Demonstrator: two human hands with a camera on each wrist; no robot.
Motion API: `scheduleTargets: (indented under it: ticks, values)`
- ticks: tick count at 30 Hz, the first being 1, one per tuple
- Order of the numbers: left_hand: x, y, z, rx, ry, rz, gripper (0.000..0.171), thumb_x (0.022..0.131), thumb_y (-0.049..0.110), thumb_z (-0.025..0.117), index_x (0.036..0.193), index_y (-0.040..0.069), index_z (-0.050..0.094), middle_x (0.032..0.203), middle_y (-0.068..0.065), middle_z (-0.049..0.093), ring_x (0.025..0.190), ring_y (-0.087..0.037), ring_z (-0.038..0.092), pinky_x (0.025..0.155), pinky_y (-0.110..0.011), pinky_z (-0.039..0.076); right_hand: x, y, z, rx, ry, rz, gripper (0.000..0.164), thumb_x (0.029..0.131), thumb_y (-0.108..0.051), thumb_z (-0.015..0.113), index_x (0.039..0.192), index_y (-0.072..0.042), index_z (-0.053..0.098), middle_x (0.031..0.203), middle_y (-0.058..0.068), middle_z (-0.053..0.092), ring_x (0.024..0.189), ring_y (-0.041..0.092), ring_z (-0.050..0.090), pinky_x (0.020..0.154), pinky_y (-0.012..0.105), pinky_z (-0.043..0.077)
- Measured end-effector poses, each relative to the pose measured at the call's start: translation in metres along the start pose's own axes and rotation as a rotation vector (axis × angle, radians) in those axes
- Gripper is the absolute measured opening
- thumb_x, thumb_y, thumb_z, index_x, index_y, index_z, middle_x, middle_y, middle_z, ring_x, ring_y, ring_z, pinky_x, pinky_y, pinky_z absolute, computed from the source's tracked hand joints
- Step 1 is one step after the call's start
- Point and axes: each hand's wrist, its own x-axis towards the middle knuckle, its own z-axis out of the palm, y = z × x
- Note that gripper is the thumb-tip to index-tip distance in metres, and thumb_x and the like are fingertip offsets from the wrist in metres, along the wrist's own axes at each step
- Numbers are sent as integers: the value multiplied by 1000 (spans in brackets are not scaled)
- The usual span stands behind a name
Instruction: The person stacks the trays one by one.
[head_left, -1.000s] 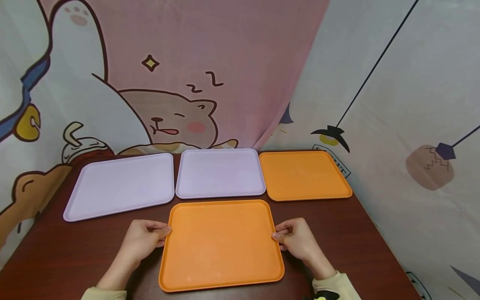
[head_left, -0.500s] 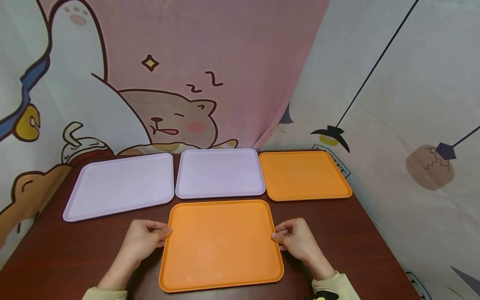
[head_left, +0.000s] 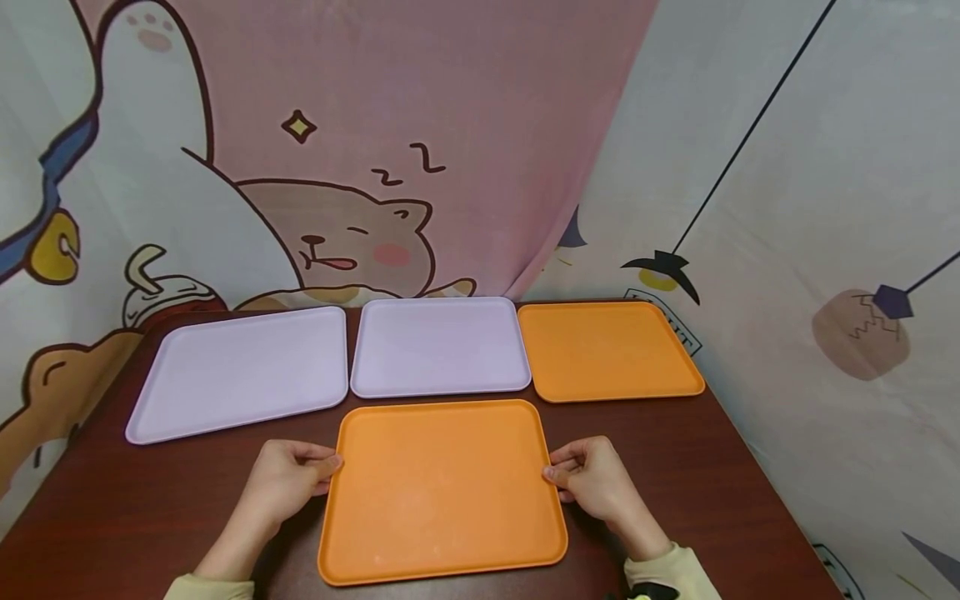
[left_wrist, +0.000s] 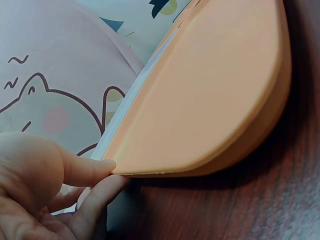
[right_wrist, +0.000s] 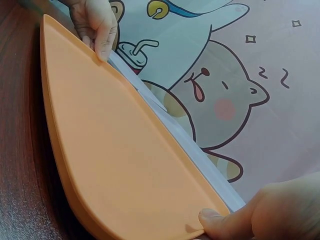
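In the head view an orange tray (head_left: pixel 442 492) with rounded corners lies at the front middle, between both hands. My left hand (head_left: pixel 288 479) pinches its left edge, thumb on top and fingers below; the left wrist view shows the thumb (left_wrist: pixel 92 171) pressed at the rim. On the opposite side my right hand (head_left: pixel 592 479) pinches the right edge the same way, and its thumb (right_wrist: pixel 220 220) lies over the rim in the right wrist view. The tray's inner surface is bare. Whether its underside touches the table cannot be told.
Behind it, in a row, stand a lilac tray (head_left: pixel 247 371) set at a slant, a second lilac tray (head_left: pixel 441 346) and another orange tray (head_left: pixel 611 350). They lie on a dark brown wooden table (head_left: pixel 750 533). A cloth (head_left: pixel 480 108) printed with cartoon animals hangs behind the table.
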Motion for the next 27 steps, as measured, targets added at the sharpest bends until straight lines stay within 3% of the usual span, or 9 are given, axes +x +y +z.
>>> scheduleTargets:
  ticks: [8, 13, 20, 27]
  values:
    - [0, 1, -2, -4, -24, -10, 20, 96, 3, 77, 106, -15, 75, 93, -15, 76, 78, -23, 75, 67, -34, 65, 0, 1, -4, 11, -37, -24, 17, 92, 4, 79, 105, 14, 72, 86, 13, 75, 74, 25, 72, 58, 37, 63]
    - [-1, -1, -9, -64, -69, -20, 26, 98, 4, 75, 113, -18, 71, 99, -18, 76, 83, -24, 75, 72, -36, 65, 0, 3, -8, 46, -74, -13, 21, 96, 4, 75, 112, 16, 70, 92, 14, 76, 80, 26, 74, 62, 38, 64]
    - [3, 2, -28, -123, -133, -27, 47, 106, 17, 68, 137, -18, 57, 125, -27, 69, 105, -32, 73, 82, -39, 64, 2, -6, -14, 64, -94, -51, 24, 98, 3, 72, 117, 17, 68, 100, 19, 75, 89, 30, 75, 68, 41, 65]
    - [12, 20, -36, -54, -191, 20, 51, 111, 20, 60, 146, -15, 49, 139, -33, 59, 124, -42, 65, 91, -44, 61, 10, -22, -21, 33, -35, -62, 22, 101, -1, 70, 117, 14, 71, 107, 21, 75, 92, 33, 76, 73, 43, 65]
